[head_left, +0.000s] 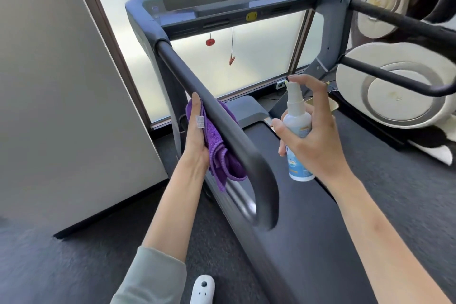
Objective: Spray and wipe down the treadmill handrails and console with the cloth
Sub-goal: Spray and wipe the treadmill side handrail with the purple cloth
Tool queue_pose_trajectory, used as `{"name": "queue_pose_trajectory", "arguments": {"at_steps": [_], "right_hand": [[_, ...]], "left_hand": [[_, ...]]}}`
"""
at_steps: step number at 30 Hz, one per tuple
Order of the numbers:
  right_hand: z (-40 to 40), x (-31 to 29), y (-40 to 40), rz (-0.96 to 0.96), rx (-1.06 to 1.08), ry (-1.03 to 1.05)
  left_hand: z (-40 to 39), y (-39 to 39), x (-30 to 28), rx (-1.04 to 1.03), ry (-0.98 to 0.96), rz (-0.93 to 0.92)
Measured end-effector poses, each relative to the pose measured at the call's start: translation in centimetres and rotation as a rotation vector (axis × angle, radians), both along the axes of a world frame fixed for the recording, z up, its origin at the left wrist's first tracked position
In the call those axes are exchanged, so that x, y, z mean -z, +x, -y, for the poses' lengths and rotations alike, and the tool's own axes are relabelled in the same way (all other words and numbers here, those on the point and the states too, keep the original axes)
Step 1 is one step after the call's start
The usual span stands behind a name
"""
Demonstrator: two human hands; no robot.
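While the left hand [196, 136] presses a folded purple cloth [222, 148] against the outer side of the near handrail [217, 118], its fingers lie straight along the fabric with the thumb side toward the bar; the cloth is wedged between palm and rail, and its loose end hangs below the hand. Across the rail from that hold, the right hand [313, 136] wraps a white spray bottle [297, 131], fingers curled round its body and the forefinger arched over the pump head, seemingly resting on it, though the contact is hard to make out. The bottle stands nearly upright, above the dark treadmill belt [296, 229]. Beyond both hands, the rail runs up to the console [229, 5], well apart from the cloth. The far handrail [394, 20] lies beyond the bottle hand.
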State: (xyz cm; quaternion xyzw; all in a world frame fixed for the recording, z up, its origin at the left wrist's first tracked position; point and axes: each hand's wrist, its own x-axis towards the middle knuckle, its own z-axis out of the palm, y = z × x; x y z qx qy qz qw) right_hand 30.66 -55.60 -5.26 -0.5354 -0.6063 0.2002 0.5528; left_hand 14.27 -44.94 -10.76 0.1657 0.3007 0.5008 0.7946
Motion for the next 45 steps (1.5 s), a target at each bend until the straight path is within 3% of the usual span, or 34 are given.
{"name": "queue_pose_trajectory", "arguments": {"at_steps": [7, 11, 18, 22, 27, 31, 45], "right_hand": [[4.7, 1.5, 2.6, -0.016, -0.004, 0.003], [6.6, 2.5, 3.0, -0.036, -0.040, 0.003], [7.2, 3.1, 3.5, -0.037, -0.053, -0.008], [5.1, 2.1, 2.9, -0.033, -0.025, -0.001], [2.6, 1.8, 1.8, -0.007, 0.007, -0.002], [0.6, 1.8, 0.7, 0.020, 0.030, -0.021], [-6.5, 4.1, 1.9, -0.107, -0.037, 0.030]], "left_hand": [[7.1, 1.7, 0.3, 0.022, -0.008, -0.067], [11.4, 2.0, 0.5, -0.002, -0.034, -0.286], [10.6, -0.8, -3.0, -0.579, 0.190, -0.650], [7.0, 1.7, -4.4, -0.408, 0.395, -1.090], [4.7, 1.2, -3.2, -0.355, 0.444, -1.182], [1.6, 0.9, -4.7, -0.325, 0.453, -1.419], [0.3, 0.8, -3.8, -0.434, 0.461, -1.531]]}}
